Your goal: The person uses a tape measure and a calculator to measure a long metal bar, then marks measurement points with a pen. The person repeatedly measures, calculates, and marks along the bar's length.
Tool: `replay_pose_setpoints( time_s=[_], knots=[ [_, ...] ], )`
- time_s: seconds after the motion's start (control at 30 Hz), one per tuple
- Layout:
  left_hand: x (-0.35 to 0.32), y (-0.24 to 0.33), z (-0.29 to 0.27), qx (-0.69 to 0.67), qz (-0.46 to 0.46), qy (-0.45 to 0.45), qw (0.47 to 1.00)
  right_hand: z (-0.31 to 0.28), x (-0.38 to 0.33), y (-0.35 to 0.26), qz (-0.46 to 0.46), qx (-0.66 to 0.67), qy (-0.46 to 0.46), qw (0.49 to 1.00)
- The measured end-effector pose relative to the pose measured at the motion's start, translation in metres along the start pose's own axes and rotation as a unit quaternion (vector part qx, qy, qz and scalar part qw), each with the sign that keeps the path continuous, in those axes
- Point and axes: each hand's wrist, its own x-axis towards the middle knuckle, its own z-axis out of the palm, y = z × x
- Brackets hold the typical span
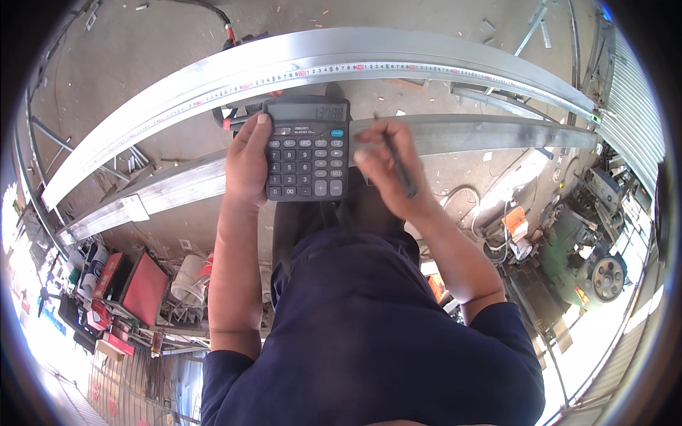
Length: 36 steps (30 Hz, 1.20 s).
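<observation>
My left hand holds a dark grey calculator by its left edge, thumb near the top corner. Its display is lit with digits. My right hand grips a thin dark pen and its fingers touch the calculator's right edge, by the keys. Beyond the hands lies a long metal profile with a measuring tape stretched along it. A second metal profile runs just behind the calculator.
Concrete floor with scraps lies past the profiles. Red boxes and a white bucket sit at lower left. A green machine and cables stand at right, and a corrugated metal shutter lines the far right.
</observation>
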Motion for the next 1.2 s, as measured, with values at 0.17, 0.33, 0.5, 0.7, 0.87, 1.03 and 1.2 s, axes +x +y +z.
replay_pose_setpoints(
  time_s=[0.17,0.33,0.5,0.7,0.87,1.03,1.2],
  knots=[
    [-0.027,0.000,-0.002,0.002,0.020,-0.001,1.000,0.031,-0.047,0.009,-0.005,0.042,-0.024,0.999],
    [-0.050,0.003,-0.008,0.017,0.040,-0.016,0.999,0.046,-0.066,0.014,-0.028,0.031,-0.018,0.999],
    [-0.070,0.005,-0.011,0.035,0.051,-0.008,0.998,0.050,-0.084,0.018,-0.093,0.015,0.028,0.995],
    [-0.081,0.000,-0.014,0.043,0.065,-0.016,0.997,0.048,-0.106,0.023,-0.107,0.011,0.091,0.990],
    [-0.084,-0.009,-0.010,0.051,0.067,-0.033,0.996,0.040,-0.120,0.024,-0.105,0.023,0.119,0.987],
    [-0.084,-0.015,0.003,0.041,0.063,-0.011,0.997,0.016,-0.109,0.020,-0.123,0.012,0.124,0.985],
    [-0.072,-0.020,0.023,0.068,0.084,0.015,0.994,-0.024,-0.074,0.010,-0.147,0.012,0.120,0.982]
  ],
)
